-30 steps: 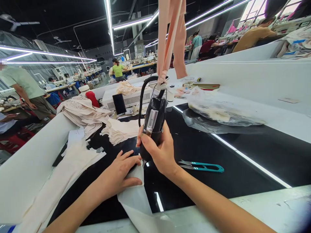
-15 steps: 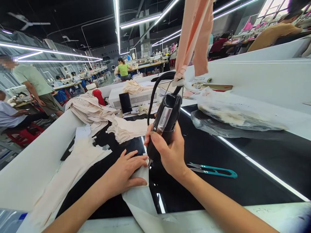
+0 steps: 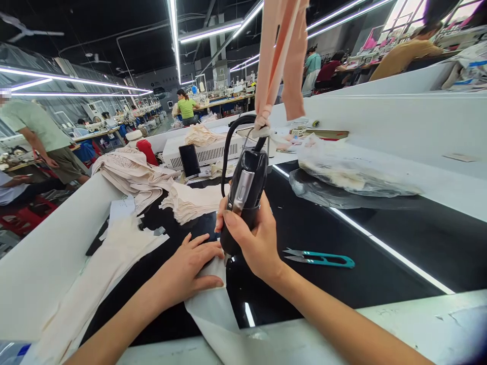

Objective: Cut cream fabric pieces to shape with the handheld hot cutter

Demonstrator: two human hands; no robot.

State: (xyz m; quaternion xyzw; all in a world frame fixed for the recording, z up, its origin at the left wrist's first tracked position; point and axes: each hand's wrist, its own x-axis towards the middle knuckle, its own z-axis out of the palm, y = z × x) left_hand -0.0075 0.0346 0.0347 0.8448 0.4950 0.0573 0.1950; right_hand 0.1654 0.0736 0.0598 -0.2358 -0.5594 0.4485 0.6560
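My left hand [image 3: 194,268] lies flat on a pale grey-white fabric strip [image 3: 213,309], its fingers spread and pressing it against the black tabletop. In my right hand [image 3: 258,241] is a black corded hand tool [image 3: 249,177] with a silver lever, held upright with the tip down at the strip's right edge, beside my left fingertips. The tip is partly hidden, so I cannot tell whether it touches the cloth. Knotted peach fabric strips [image 3: 279,61] hold the tool from above. Teal thread snips [image 3: 321,258] lie to the right of my right hand.
Stacked cream fabric pieces [image 3: 194,200] lie behind my left hand, with long cut pieces [image 3: 102,274] at left. A phone [image 3: 189,160] leans on a white vented box [image 3: 171,154]. Plastic-bagged fabric [image 3: 353,177] sits at back right. White side walls border the table.
The view has shifted slightly, so most things appear further left. My left hand stays flat on the strip, and my right hand keeps its hold on the tool at the strip's edge.
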